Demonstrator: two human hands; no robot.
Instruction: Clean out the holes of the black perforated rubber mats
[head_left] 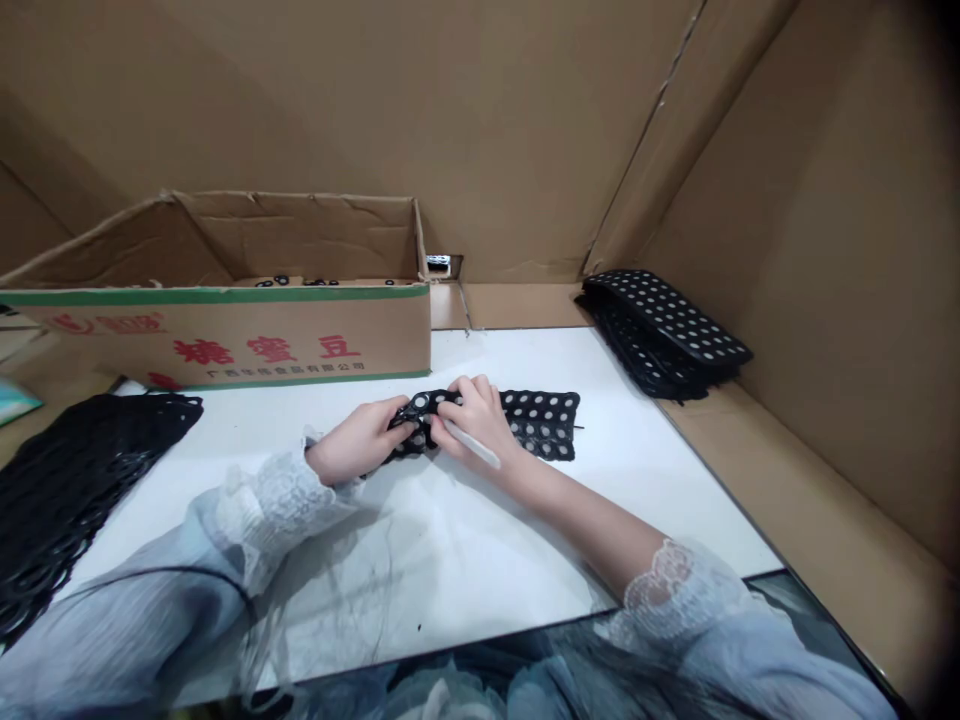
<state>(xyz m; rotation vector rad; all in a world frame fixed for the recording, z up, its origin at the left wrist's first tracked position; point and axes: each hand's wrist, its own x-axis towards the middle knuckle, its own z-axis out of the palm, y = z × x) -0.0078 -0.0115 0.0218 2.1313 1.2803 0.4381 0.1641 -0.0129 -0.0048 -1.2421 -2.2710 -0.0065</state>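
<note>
A black strip with rows of pale round dots (540, 425) lies across the white tabletop in front of me. Its left end is pinched between the thumb and fingers of my left hand (360, 440). My right hand (476, 420) rests over the middle of the strip, its fingers closed around a slim white stick-like tool (472, 442). The tool's tip is hidden by the fingers near the strip. Between my two hands, a black ring with a pale centre (421, 402) shows at the strip's upper edge.
An open cardboard box (315, 340) with small black rings inside stands at the back left. Black mesh-like pieces (82, 470) are heaped at the left. Folded dotted black pieces (667, 330) are stacked at the right. Cardboard walls (510, 130) enclose the white table (480, 570).
</note>
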